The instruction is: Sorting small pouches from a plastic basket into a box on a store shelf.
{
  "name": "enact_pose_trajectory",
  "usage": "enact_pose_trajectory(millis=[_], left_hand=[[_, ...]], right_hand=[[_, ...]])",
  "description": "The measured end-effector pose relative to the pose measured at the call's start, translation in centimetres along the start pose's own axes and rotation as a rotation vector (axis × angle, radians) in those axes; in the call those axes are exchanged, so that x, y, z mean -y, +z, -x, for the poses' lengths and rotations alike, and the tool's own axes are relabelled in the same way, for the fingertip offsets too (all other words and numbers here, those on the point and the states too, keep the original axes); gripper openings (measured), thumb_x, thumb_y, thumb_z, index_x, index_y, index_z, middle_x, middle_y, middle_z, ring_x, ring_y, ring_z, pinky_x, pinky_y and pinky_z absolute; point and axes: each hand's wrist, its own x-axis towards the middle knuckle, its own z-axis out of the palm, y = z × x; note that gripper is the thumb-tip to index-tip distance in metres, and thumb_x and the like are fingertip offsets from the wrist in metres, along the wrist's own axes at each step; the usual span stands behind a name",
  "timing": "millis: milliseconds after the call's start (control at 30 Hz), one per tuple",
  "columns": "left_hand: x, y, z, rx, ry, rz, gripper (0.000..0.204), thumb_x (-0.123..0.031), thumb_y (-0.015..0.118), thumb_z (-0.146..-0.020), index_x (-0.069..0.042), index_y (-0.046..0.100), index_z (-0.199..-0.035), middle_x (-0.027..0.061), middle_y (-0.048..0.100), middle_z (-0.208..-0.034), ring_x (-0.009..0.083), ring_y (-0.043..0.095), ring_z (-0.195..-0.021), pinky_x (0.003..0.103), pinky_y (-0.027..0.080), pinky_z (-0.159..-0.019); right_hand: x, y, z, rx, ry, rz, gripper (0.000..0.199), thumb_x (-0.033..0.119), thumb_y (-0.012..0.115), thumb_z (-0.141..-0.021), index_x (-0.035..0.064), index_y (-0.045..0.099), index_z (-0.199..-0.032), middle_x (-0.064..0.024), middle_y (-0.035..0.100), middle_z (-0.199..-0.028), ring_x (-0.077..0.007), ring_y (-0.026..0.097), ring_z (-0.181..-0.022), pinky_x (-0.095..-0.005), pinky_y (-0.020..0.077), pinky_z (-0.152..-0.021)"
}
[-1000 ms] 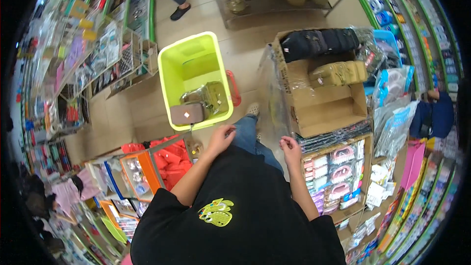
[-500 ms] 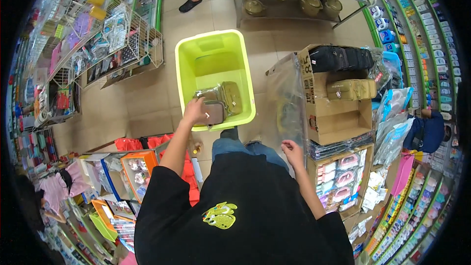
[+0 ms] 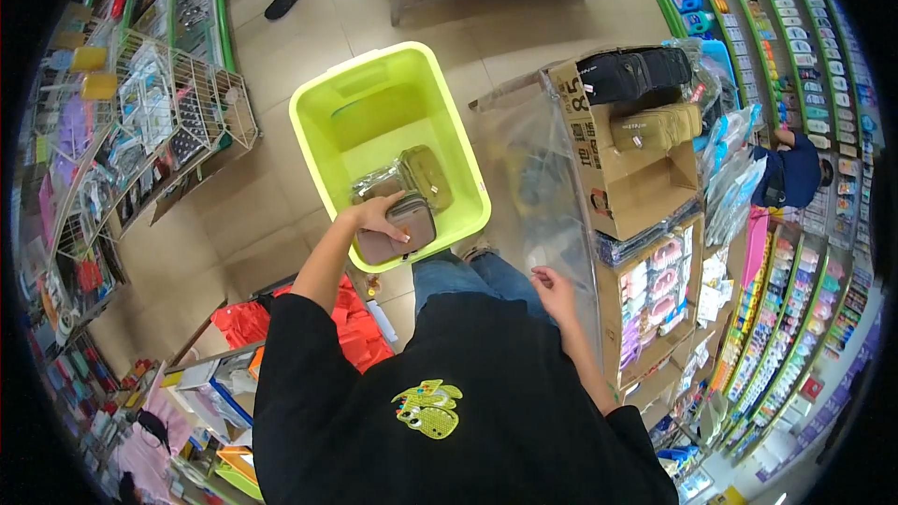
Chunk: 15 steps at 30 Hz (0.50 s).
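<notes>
My left hand (image 3: 376,217) reaches into a yellow-green plastic bin (image 3: 318,145), its fingers closed over a grey-brown zip case (image 3: 415,221). The thumb lies across the case's near side. A second brown surface (image 3: 379,249) shows under it, partly covered by the hand and case. Farther in, an olive zip case (image 3: 430,178) leans beside a clear-wrapped pack (image 3: 374,183). My right hand (image 3: 556,294) hangs with loosely bent fingers and nothing in it, nearest the clear plastic sheet on the stacked cartons.
At right, an open cardboard box (image 3: 645,196) holds an olive case (image 3: 658,127) and black cases (image 3: 631,75). A clear plastic sheet (image 3: 543,187) hangs beside it. Wire baskets (image 3: 210,98) stand left, red packages (image 3: 351,323) near left. One person's foot (image 3: 286,0) shows ahead; another person (image 3: 790,171) is far right.
My left hand has shifted from the brown case's left edge to over its top, gripping it. The whole view has turned, so the bin now appears tilted and farther left.
</notes>
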Motion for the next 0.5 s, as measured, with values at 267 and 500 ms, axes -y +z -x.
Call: enact_pose_trajectory(millis=[267, 500], left_hand=[[-2.4, 0.8, 1.5, -0.106, 0.175, -0.062, 0.129, -0.055, 0.089, -0.05, -0.023, 0.023, -0.157, 0.0268, 0.04, -0.135, 0.0454, 0.05, -0.125, 0.046, 0.042, -0.107], [0.0, 1.7, 0.8, -0.122, 0.284, 0.079, 0.125, -0.05, 0.088, -0.057, -0.016, 0.021, -0.157, 0.0276, 0.043, -0.142, 0.0398, 0.044, -0.134, 0.046, 0.036, -0.112]], right_hand=[[3.7, 0.7, 0.9, -0.032, 0.049, 0.065, 0.03, 0.02, 0.069, -0.088, 0.0043, 0.068, -0.113, -0.0115, 0.074, -0.096, -0.0219, 0.072, -0.087, -0.0336, 0.0556, -0.079], [4.0, 1.4, -0.7, -0.049, -0.047, 0.03, 0.028, 0.017, 0.068, -0.089, 0.0041, 0.069, -0.113, -0.0119, 0.074, -0.098, -0.0205, 0.071, -0.088, -0.0328, 0.0554, -0.081]])
